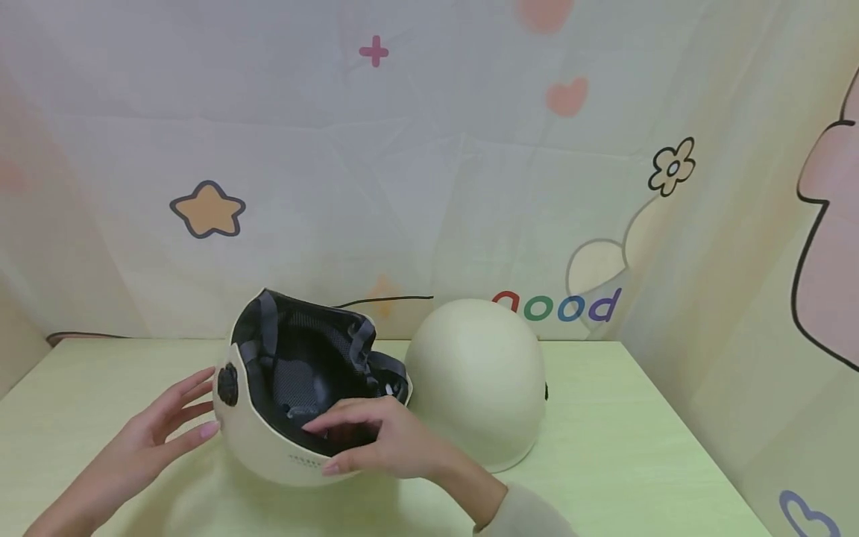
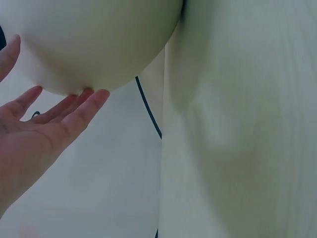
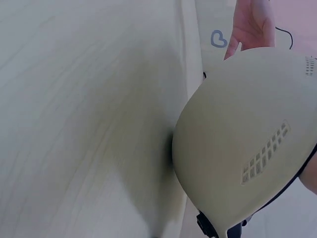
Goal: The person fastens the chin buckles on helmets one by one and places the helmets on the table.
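A cream helmet lies with its opening upward, showing black padding and grey straps. My left hand is at its left side by a round black knob. In the left wrist view, the fingertips of that hand touch the shell, spread and nearly straight. My right hand grips the near rim, fingers inside and thumb outside. The right wrist view shows the vented shell and only a sliver of the right hand.
A second cream helmet stands dome up, close to the right of the first. Both are on a pale green table. Behind hangs a printed cloth with coloured letters, and a printed wall borders the right side.
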Tool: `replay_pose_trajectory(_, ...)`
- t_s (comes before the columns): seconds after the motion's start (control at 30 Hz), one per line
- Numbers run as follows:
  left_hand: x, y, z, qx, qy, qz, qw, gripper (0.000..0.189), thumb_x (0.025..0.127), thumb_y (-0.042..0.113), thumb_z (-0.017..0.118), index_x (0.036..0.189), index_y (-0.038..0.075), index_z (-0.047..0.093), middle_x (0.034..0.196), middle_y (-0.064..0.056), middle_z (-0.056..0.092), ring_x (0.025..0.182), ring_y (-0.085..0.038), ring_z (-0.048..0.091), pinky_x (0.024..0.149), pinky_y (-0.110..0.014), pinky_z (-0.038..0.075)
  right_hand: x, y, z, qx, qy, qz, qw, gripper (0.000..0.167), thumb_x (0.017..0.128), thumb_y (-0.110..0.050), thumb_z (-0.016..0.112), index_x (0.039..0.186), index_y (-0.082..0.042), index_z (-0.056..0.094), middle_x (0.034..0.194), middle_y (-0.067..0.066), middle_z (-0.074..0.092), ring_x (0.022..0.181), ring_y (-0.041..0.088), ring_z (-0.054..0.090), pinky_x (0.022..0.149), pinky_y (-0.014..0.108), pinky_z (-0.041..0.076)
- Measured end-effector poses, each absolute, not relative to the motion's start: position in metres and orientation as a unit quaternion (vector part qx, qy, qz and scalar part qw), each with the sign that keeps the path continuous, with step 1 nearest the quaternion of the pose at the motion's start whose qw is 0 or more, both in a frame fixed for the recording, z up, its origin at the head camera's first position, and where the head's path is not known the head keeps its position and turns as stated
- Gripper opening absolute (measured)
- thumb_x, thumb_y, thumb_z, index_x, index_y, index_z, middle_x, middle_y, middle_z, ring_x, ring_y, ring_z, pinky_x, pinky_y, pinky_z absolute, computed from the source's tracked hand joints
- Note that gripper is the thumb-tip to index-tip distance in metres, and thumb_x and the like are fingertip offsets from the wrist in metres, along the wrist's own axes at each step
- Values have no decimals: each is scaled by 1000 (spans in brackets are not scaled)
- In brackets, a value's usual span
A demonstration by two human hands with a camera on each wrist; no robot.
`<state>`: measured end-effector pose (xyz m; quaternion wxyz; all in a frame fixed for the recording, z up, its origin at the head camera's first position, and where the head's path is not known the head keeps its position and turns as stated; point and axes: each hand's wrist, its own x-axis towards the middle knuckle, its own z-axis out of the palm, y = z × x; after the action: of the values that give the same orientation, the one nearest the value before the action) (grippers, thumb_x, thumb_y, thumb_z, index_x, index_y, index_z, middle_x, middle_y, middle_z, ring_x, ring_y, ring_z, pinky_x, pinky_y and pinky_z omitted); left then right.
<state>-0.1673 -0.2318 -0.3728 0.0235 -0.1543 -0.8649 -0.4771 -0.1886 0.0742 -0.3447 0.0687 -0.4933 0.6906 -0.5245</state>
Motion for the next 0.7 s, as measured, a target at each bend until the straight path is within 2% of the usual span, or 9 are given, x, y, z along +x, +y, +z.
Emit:
replay_pose_trajectory(0.17, -173, -231, -366, -151, -867, -473, 47, 64, 91, 24, 58, 144, 27, 23, 143, 6, 29, 111, 15, 34, 76, -14, 42, -192, 73, -343, -415, 673, -604, 106, 36, 78, 5, 67, 113, 5, 59, 101, 19, 60, 85, 8, 56, 77, 26, 48)
replay_pose_trajectory(0.37, -177, -230, -363, -150, -864, -476, 57, 68, 90, 22, 58, 145, 31, 19, 145, 10, 23, 115, 15, 30, 76, -9, 38, -196, 74, -346, -373, 642, -659, 117, 37, 81, 7, 62, 117, 8, 53, 109, 19, 57, 89, 11, 57, 79, 26, 48)
replay_pose_trajectory(0.47, -180, -230, -365, -152, -854, -496, 49, 69, 91, 21, 57, 146, 31, 16, 147, 3, 22, 113, 13, 33, 76, -11, 40, -197, 74, -347, -370, 624, -678, 115, 37, 83, 7, 58, 119, 8, 48, 112, 19, 54, 94, 14, 55, 81, 26, 47)
replay_pose_trajectory(0.63, -183, -228, -374, -147, -829, -539, 2, 72, 92, 21, 55, 146, 33, 8, 145, -18, 22, 109, 11, 38, 78, -17, 43, -198, 74, -347, -368, 622, -686, 80, 44, 86, 8, 54, 128, 2, 41, 116, 26, 50, 98, 16, 53, 82, 27, 46)
replay_pose_trajectory(0.7, -185, -227, -378, -143, -822, -551, -14, 72, 93, 22, 54, 146, 31, 6, 144, -22, 22, 118, -4, 42, 79, -18, 44, -199, 75, -346, -365, 628, -684, 64, 49, 87, 7, 53, 133, -2, 38, 117, 26, 49, 99, 17, 53, 83, 28, 46)
